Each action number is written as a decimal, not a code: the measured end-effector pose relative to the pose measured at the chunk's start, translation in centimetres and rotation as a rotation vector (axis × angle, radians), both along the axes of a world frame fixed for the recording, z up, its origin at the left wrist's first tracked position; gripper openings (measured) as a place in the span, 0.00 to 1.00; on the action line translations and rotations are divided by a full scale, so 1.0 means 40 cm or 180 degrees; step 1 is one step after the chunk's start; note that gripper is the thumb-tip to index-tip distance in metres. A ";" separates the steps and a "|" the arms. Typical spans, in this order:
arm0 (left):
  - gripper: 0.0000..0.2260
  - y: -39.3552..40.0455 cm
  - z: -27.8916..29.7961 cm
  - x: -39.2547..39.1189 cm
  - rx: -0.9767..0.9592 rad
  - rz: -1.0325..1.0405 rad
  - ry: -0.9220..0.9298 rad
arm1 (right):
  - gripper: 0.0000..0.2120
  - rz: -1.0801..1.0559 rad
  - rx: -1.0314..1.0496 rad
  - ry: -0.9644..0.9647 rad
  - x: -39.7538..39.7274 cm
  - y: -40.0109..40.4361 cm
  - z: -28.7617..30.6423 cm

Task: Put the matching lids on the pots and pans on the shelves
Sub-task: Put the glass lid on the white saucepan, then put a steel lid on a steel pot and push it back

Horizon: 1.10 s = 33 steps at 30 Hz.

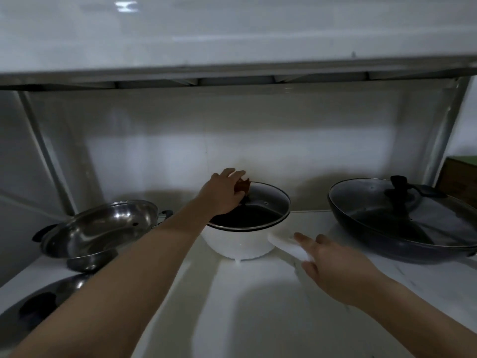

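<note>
From the head camera we look down on a pale shelf (232, 306) under another shelf board (232, 71). Our left hand (223, 193) is closed around the brown knob (244, 186) of a glass lid (254, 206), which lies on the white pot (237, 244) at the middle of the shelf, close to the back wall; the lid looks slightly tilted, and we cannot tell whether it sits fully in the rim. Our right hand (338, 267) rests on the pot's white handle (289, 245), which points toward us and to the right; the fingers lie loosely spread along it, and we cannot tell whether they truly clasp it.

To the left, near the pot, stands a steel pot (85, 262) with a steel lid (103, 226) propped askew on it, its inside turned toward us. Our left forearm passes just in front of it. At the lower left edge lies another dark lid (38, 306), partly hidden by that arm.

To the right, apart from the white pot, a dark wok (387, 236) carries its own glass lid (402, 213) with a black knob. Behind it, at the frame's edge, is a brown box (462, 177).
</note>
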<state>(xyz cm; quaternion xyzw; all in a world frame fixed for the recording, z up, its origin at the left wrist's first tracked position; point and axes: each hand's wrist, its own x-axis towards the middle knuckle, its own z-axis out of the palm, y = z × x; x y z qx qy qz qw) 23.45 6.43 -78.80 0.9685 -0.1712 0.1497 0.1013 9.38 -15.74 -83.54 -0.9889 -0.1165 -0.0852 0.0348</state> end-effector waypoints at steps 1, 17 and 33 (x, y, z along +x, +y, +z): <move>0.27 0.018 0.010 -0.026 -0.0086 0.0060 -0.0078 | 0.28 0.0014 0.0026 -0.0015 -0.003 0.003 0.010; 0.22 0.376 0.046 -0.648 0.0625 0.0837 -0.0303 | 0.30 0.1029 0.0233 -0.0589 -0.171 0.231 0.177; 0.26 0.579 0.040 -0.841 0.0986 0.1607 -0.0216 | 0.26 0.1631 -0.0120 -0.0738 -0.256 0.481 0.199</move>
